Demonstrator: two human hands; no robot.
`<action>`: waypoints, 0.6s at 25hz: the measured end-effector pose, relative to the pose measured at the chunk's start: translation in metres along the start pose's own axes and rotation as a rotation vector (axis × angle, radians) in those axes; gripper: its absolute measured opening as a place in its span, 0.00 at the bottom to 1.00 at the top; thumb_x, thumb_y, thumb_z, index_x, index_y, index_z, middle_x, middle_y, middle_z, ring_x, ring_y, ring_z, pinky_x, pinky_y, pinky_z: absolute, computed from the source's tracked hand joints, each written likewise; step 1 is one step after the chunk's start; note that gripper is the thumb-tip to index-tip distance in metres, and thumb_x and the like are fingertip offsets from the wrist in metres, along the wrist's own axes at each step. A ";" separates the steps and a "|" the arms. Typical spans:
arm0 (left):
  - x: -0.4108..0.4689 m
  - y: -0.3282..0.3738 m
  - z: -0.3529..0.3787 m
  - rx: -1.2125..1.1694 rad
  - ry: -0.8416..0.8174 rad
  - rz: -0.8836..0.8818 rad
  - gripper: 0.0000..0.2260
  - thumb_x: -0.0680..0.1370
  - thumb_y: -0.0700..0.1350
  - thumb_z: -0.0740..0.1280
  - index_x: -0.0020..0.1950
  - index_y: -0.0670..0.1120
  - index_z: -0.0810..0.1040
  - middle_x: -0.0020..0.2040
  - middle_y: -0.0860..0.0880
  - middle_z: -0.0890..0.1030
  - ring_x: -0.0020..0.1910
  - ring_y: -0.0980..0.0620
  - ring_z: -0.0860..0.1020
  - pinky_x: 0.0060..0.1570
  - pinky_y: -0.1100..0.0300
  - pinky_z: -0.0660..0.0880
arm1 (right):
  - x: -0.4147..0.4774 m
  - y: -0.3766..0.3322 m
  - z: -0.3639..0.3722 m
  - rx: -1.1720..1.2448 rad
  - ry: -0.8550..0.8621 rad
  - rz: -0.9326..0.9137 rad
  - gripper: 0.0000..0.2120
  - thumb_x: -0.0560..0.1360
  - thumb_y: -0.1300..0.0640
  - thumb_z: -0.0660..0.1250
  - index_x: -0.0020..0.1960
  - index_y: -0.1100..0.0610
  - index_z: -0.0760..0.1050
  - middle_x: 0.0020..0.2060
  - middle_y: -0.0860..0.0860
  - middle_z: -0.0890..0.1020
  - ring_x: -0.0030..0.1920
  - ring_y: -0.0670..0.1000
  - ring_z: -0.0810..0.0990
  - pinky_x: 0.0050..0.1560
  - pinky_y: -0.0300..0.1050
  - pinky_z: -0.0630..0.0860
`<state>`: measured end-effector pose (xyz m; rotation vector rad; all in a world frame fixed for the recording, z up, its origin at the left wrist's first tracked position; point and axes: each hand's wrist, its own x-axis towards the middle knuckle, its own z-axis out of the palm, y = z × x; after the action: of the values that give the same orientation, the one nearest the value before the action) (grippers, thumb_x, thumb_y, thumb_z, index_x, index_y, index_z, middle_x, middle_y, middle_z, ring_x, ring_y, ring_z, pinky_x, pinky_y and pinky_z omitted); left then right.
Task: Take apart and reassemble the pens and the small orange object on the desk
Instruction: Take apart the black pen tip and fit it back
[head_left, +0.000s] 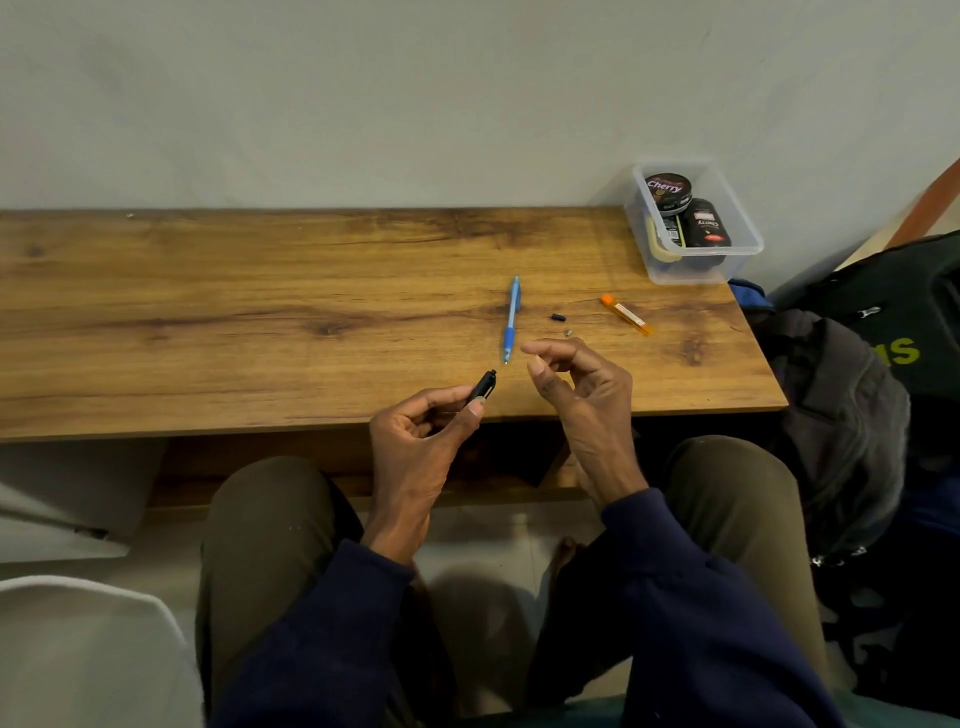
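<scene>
left grip (415, 436): pinching black pen barrel (482, 387) over worktop (208, 312) edge
right grip (576, 384): loosely curled, nothing seen held
blue pen (510, 319): flat on worktop
orange tube (626, 314): on worktop, right of blue pen

Left hand (415, 441) pinches black pen piece (483, 387), thumb against fingers; right hand (582, 395) hovers beside it, fingers loosely curled.

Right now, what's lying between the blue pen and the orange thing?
Two tiny loose bits: a black piece and, just nearer the person, a grey piece, between the blue pen and the orange object. The head view shows them.
</scene>
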<state>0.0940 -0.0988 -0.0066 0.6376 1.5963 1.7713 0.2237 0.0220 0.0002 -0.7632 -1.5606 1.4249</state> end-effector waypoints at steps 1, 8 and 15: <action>0.000 0.000 0.000 0.000 -0.008 0.002 0.08 0.75 0.39 0.77 0.52 0.50 0.87 0.48 0.50 0.89 0.50 0.48 0.87 0.50 0.62 0.83 | 0.000 -0.001 0.000 0.039 -0.004 0.006 0.07 0.77 0.62 0.72 0.54 0.55 0.84 0.48 0.51 0.83 0.51 0.45 0.79 0.53 0.41 0.78; 0.000 -0.003 0.004 0.015 -0.033 0.022 0.09 0.75 0.38 0.76 0.54 0.46 0.86 0.50 0.50 0.89 0.51 0.51 0.87 0.49 0.63 0.82 | 0.000 -0.010 0.003 0.238 0.058 0.133 0.11 0.71 0.60 0.77 0.53 0.57 0.84 0.44 0.51 0.87 0.45 0.46 0.84 0.45 0.39 0.80; 0.000 -0.003 0.004 0.038 -0.067 0.067 0.10 0.74 0.36 0.77 0.53 0.47 0.86 0.50 0.52 0.89 0.52 0.54 0.86 0.49 0.65 0.81 | -0.003 -0.013 0.008 0.327 0.052 0.156 0.10 0.70 0.61 0.76 0.51 0.62 0.83 0.45 0.61 0.87 0.45 0.55 0.86 0.48 0.45 0.84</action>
<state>0.0974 -0.0963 -0.0093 0.7684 1.5836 1.7523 0.2199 0.0136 0.0124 -0.7290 -1.2079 1.7073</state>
